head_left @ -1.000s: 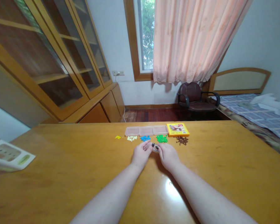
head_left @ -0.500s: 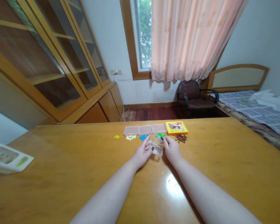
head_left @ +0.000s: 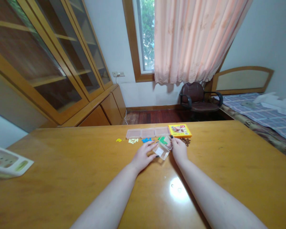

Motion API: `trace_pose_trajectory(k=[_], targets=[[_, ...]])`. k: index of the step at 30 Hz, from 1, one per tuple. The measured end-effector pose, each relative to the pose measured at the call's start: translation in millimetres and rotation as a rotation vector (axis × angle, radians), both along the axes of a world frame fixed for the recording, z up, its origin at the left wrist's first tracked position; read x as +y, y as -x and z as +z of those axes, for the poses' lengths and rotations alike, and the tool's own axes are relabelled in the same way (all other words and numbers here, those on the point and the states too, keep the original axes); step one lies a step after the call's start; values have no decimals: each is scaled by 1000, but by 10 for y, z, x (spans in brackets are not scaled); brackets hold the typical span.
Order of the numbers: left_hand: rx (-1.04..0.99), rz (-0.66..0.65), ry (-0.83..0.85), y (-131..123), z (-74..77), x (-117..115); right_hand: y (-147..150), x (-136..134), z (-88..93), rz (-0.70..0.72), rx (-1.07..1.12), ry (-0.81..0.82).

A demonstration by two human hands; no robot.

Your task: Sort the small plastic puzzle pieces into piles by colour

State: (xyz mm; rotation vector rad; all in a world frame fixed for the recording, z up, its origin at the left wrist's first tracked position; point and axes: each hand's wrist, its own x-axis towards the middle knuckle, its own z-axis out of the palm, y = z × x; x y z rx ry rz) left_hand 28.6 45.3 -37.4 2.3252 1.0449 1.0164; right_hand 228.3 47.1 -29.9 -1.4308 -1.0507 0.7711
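Observation:
Between my two hands is a small clear plastic box (head_left: 165,155), its hinged lid (head_left: 169,145) lifted, with a white patch inside. My left hand (head_left: 144,156) grips the box's left side between thumb and fingers. The lid's edge is pinched by my right hand (head_left: 179,149). Just past the box lie green pieces (head_left: 162,140), seen partly through the clear lid. Blue pieces (head_left: 146,140), cream pieces (head_left: 133,141) and yellow pieces (head_left: 119,140) lie in small piles to the left. Brown pieces (head_left: 187,141) are partly hidden behind my right hand.
Three clear trays (head_left: 147,133) stand in a row beyond the piles, beside a yellow box (head_left: 180,130) with printed pictures. A white holder (head_left: 10,160) is at the left on the wooden table (head_left: 85,159). A brown armchair (head_left: 195,95) stands behind the table.
The clear box's lid has swung wider open, away from its base. My right hand has moved slightly right with the lid, and my left fingers have shifted on the base.

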Motion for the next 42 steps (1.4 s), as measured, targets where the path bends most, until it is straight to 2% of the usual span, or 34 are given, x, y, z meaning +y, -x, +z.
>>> trace_pose_trajectory(k=[3, 6, 8, 10, 17, 21, 29, 37, 40, 42], targets=[[143, 6, -283, -19, 94, -83, 6, -18, 25, -3, -56, 9], [270, -73, -390, -71, 158, -170, 22, -28, 14, 40, -114, 14], [351, -127, -367, -99, 174, -198, 37, -24, -25, 91, -147, -4], [393, -129, -309, -109, 172, -193, 53, -10, -84, 142, -152, -31], [367, 44, -101, -57, 82, -63, 91, 35, -243, 216, -109, -49], [400, 69, -66, -45, 42, -37, 94, 19, -244, 238, -171, -51], [420, 137, -23, -30, 99, -38, 110, -15, -213, 277, -155, -47], [385, 185, 6, -7, 86, -21, 114, -29, -190, 296, -187, -39], [318, 300, -26, 122, 186, 14, 112, -28, -191, 297, -200, -33], [321, 479, -35, 312, 264, 83, 110, -24, -198, 292, -197, -36]])
